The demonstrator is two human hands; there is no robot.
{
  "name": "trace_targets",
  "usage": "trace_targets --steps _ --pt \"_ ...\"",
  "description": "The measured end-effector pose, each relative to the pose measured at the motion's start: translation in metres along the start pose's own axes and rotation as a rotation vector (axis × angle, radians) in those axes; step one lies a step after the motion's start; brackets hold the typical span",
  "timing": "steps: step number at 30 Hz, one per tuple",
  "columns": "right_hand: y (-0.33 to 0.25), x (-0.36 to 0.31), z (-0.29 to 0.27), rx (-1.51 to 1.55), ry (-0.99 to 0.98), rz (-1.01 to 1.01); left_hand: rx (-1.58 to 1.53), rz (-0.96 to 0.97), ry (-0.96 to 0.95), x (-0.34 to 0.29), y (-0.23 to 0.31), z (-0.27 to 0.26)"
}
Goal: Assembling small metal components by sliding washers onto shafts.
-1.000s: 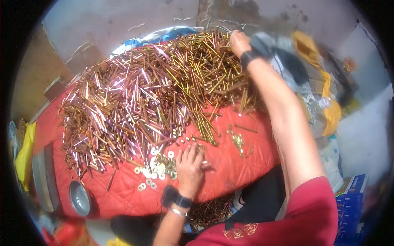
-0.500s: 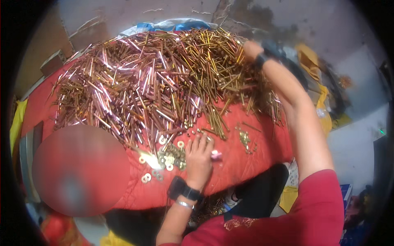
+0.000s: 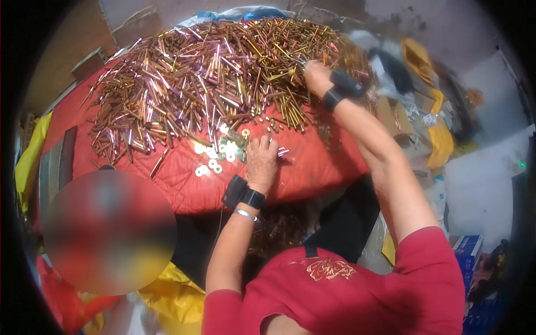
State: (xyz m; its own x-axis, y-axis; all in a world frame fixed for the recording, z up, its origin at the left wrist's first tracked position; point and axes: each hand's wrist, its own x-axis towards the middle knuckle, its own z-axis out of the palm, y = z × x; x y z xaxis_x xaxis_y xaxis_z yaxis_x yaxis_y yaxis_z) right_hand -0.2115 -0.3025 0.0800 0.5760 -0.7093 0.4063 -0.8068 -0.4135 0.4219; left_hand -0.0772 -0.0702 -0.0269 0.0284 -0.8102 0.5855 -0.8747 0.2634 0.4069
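A wide heap of thin gold and pinkish metal rods (image 3: 167, 95) covers the far part of the red quilted cloth (image 3: 301, 178). My left hand (image 3: 261, 162) rests on the cloth below the heap with its fingers curled. A short shiny pinkish metal piece (image 3: 283, 151) sticks out at its right side. Left of that hand lie several flat washers (image 3: 215, 164), some in glare. Small gold nuts (image 3: 272, 124) are scattered just beyond its fingers. My right hand (image 3: 318, 78) is at the right part of the heap, fingers closed; what they pinch is hard to make out.
Yellow bags (image 3: 439, 142), an open cardboard box (image 3: 392, 116) and other clutter stand right of the cloth. A blue box (image 3: 468, 248) is at the lower right. Yellow plastic (image 3: 173, 296) lies at the lower left. A blurred disc covers part of the left.
My right hand has moved left from the heap's right edge onto the rods. The view has shifted, so the heap sits higher in it. My left hand stays beside the washers.
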Motion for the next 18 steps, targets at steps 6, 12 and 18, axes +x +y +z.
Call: trace_targets --steps 6,12,18 --pt "-0.027 -0.057 0.001 -0.014 -0.066 -0.049 0.079 0.015 0.015 -0.017 0.002 -0.011" --pt "-0.024 -0.11 -0.027 0.418 -0.016 0.066 0.06 0.032 0.077 -0.026 0.007 -0.018" --pt "0.015 -0.133 -0.025 0.557 0.239 0.15 0.064 0.054 0.088 -0.026 0.011 -0.02"
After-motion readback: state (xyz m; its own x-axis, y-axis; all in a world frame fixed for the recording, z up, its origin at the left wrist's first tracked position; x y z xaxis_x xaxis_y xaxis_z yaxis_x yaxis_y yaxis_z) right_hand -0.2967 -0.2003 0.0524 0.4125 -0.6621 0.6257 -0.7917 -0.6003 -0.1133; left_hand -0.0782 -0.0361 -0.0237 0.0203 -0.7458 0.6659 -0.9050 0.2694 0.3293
